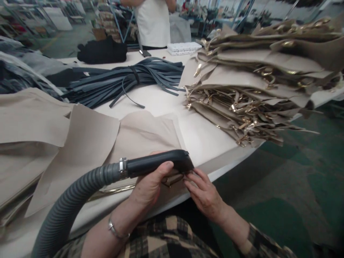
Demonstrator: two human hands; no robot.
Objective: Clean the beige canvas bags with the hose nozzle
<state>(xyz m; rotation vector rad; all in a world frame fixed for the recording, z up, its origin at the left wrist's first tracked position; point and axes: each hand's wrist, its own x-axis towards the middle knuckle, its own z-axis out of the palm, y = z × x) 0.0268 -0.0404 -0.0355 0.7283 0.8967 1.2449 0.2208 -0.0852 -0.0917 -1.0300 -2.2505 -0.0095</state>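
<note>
My left hand is wrapped round the black nozzle of a grey ribbed hose, thumb on top, at the table's near edge. The nozzle's tip points to the right. Close to that tip, the bent fingers of my right hand come together; what they pinch, if anything, is hidden. Beneath the nozzle shows a small piece with gold-coloured metal edges, partly covered by my hands. A beige material panel lies flat behind, and a gold zipper runs along the near edge.
Beige panels are piled at left. A tied bundle of dark blue strips lies beyond. At right rises a tall stack of beige pieces with gold hardware. A person in white stands across the table, near a phone and black cloth.
</note>
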